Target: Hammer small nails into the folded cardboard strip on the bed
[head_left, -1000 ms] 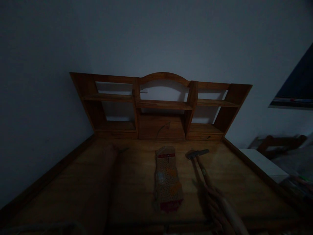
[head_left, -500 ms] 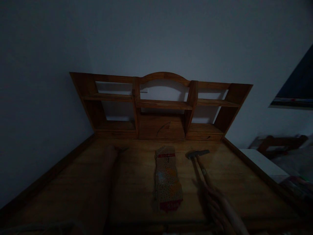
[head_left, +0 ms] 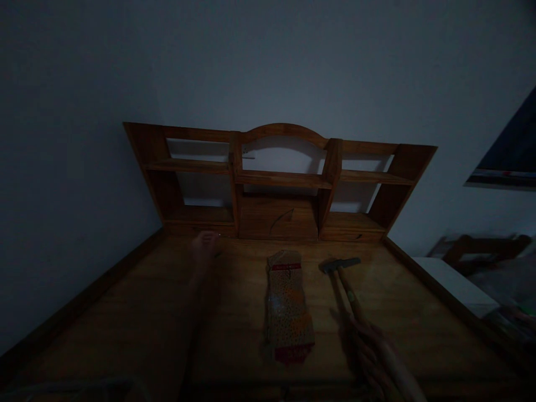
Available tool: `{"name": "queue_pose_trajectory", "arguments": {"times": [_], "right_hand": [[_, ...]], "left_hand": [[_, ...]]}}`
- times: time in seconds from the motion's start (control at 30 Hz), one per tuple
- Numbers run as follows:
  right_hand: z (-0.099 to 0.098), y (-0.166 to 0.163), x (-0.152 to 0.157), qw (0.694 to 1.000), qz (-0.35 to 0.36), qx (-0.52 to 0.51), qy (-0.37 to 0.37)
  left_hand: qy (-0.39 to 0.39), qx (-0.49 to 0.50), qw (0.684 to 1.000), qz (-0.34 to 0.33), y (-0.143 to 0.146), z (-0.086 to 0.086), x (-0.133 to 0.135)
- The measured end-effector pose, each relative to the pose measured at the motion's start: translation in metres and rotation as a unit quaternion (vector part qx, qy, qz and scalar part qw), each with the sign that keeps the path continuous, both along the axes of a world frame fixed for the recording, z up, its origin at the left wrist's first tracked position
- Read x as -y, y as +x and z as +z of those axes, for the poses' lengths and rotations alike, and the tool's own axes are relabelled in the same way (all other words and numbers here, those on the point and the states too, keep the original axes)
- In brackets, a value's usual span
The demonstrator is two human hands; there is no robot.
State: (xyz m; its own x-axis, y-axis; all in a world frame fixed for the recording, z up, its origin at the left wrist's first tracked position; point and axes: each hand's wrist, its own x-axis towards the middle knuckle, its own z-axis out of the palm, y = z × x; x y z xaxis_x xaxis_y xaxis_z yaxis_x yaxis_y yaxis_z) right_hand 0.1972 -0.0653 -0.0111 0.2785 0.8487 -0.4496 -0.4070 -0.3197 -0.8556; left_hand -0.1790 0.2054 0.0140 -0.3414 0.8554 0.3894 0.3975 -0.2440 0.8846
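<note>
My right hand (head_left: 371, 346) is wrapped round the wooden handle of a hammer (head_left: 350, 296). The hammer's dark metal head lies over the desk at the right, pointing away from me. My left hand (head_left: 204, 244) is at the desk's back left, just in front of the low drawer front (head_left: 188, 229) of the shelf unit. Its fingers are pinched together, with a tiny bright spot at their tips too small and dim to name. Between the hands, a speckled packet (head_left: 288, 307) with red bands and orange patches lies flat on the desk.
The wooden desk top (head_left: 243, 312) runs back to a wooden shelf unit (head_left: 280, 178) with open compartments against the wall. A white surface (head_left: 456, 285) and a wooden chair back (head_left: 488, 245) are beyond the right edge. The room is very dim.
My left hand has moved up and right, towards the shelf's drawer front. My right hand holds the hammer almost as before. The view has shifted slightly.
</note>
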Motion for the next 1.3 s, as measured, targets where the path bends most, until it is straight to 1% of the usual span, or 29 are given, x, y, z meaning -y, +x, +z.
{"name": "queue_pose_trajectory", "arguments": {"times": [0.03, 0.1, 0.17, 0.23, 0.3, 0.4, 0.43, 0.5, 0.6, 0.67, 0.77, 0.87, 0.93, 1.0, 1.1, 1.17, 1.3], "right_hand": [[-0.003, 0.002, -0.001, 1.0, 0.007, -0.004, 0.004], [-0.01, 0.005, -0.002, 1.0, 0.017, -0.008, 0.011], [-0.016, 0.008, -0.002, 1.0, 0.019, -0.01, 0.013], [-0.019, 0.009, -0.002, 1.0, 0.012, -0.01, 0.009], [-0.018, 0.009, -0.002, 1.0, 0.001, -0.01, 0.002], [-0.015, 0.006, -0.003, 1.0, -0.004, -0.006, 0.011], [-0.014, 0.006, -0.004, 1.0, 0.0, -0.006, 0.012], [-0.016, 0.006, -0.005, 1.0, 0.002, 0.002, 0.012], [-0.022, 0.008, -0.007, 1.0, 0.007, 0.022, 0.012], [-0.024, 0.009, -0.006, 0.999, 0.008, 0.029, 0.019], [-0.019, 0.006, -0.004, 1.0, 0.009, 0.022, 0.02], [-0.012, 0.002, -0.003, 1.0, 0.006, 0.026, 0.004], [-0.012, 0.002, -0.004, 1.0, 0.004, 0.03, -0.003], [-0.015, 0.003, -0.006, 1.0, 0.003, 0.028, 0.001], [-0.019, 0.004, -0.006, 1.0, -0.008, 0.023, 0.004], [-0.018, 0.003, -0.004, 1.0, -0.014, 0.021, 0.001], [-0.014, 0.001, -0.001, 0.999, -0.026, 0.023, 0.007]], "left_hand": [[-0.002, 0.021, 1.0, -0.017, 0.008, -0.002, -0.004], [-0.013, 0.061, 0.995, -0.084, 0.028, -0.004, -0.006], [-0.042, 0.088, 0.985, -0.143, 0.049, -0.007, -0.001], [-0.076, 0.117, 0.973, -0.184, 0.068, -0.009, 0.008], [-0.102, 0.171, 0.952, -0.233, 0.083, -0.012, 0.02], [-0.119, 0.286, 0.902, -0.3, 0.097, -0.016, 0.036], [-0.121, 0.315, 0.889, -0.311, 0.1, -0.017, 0.04], [-0.12, 0.344, 0.873, -0.324, 0.104, -0.017, 0.047], [-0.117, 0.352, 0.863, -0.343, 0.107, -0.018, 0.051], [-0.128, 0.358, 0.859, -0.343, 0.11, -0.022, 0.052], [-0.145, 0.378, 0.844, -0.351, 0.115, -0.029, 0.053], [-0.151, 0.39, 0.821, -0.388, 0.12, -0.033, 0.055], [-0.16, 0.388, 0.81, -0.409, 0.123, -0.033, 0.057], [-0.176, 0.378, 0.807, -0.419, 0.126, -0.032, 0.059], [-0.193, 0.346, 0.812, -0.428, 0.133, -0.03, 0.062], [-0.191, 0.318, 0.83, -0.416, 0.138, -0.029, 0.064], [-0.159, 0.263, 0.881, -0.36, 0.145, -0.029, 0.068]]}}
